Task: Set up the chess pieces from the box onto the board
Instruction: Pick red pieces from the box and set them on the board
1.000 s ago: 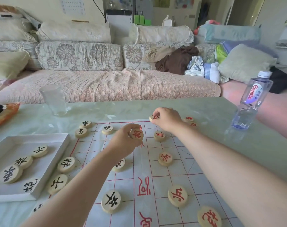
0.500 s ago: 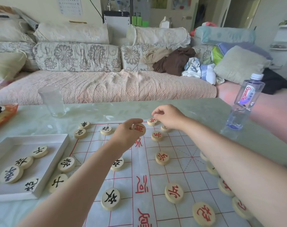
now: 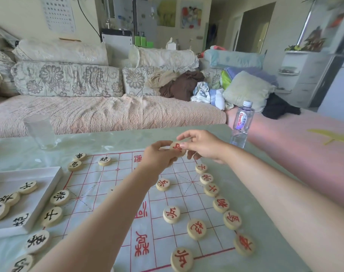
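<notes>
— What's where?
— The board (image 3: 108, 185) lies on the table (image 3: 108, 140), and the box (image 3: 14, 179) at its left edge has black pieces in it.
— The hands?
— The left hand (image 3: 159, 157) and right hand (image 3: 203, 147) meet above the far side. Both pinch one red piece (image 3: 178, 148), clear of the board.
— Where next?
— Probably the red row (image 3: 220, 204) along the right edge. Its open far end lies just under the right hand, which is the nearer one.

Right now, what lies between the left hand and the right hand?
One red-marked piece, pinched by the left hand, with fingertips of the right hand at its edge, above the board; the head view shows it.
</notes>
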`<state>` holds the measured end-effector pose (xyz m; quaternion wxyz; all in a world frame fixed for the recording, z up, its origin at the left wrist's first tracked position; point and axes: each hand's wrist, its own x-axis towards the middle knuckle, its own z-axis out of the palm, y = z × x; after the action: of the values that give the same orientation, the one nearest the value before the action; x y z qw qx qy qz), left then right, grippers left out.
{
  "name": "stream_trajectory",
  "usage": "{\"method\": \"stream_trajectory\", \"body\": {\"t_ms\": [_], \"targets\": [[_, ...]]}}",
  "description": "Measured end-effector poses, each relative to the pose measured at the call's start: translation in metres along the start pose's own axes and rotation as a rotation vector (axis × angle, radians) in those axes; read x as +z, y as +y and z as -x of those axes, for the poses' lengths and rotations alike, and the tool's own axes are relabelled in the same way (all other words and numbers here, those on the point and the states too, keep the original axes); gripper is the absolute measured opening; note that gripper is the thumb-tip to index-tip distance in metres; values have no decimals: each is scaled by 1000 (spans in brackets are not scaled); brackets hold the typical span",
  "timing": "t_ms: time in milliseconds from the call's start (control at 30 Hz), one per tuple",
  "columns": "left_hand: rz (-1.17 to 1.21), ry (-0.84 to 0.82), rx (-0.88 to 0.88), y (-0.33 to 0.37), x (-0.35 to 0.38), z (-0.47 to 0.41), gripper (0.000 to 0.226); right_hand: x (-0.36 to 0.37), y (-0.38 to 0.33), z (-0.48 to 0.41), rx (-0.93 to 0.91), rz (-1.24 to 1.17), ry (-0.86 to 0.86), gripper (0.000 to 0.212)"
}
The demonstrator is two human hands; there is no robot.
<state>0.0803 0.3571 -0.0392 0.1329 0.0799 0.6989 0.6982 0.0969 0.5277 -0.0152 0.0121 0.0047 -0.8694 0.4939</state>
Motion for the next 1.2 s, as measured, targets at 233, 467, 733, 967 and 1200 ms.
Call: {"method": "stream_trajectory", "body": {"t_ms": [233, 467, 733, 967, 1200], "targets": [[62, 19, -59, 3, 33, -3, 22, -27, 19, 16, -45, 26, 2, 46], [-427, 36, 86, -20, 46, -38, 26, -34, 56, -17, -23, 114, 118, 41], [-1110, -126, 244, -72, 32, -69, 31, -38, 120, -57, 160, 363, 188, 32], [-1243, -184, 277, -84, 33, -72, 34, -33, 136, -77, 268, 446, 119, 47], [-1234, -199, 292, -87, 29, -71, 38, -25, 132, -76, 310, 474, 104, 37]]}}
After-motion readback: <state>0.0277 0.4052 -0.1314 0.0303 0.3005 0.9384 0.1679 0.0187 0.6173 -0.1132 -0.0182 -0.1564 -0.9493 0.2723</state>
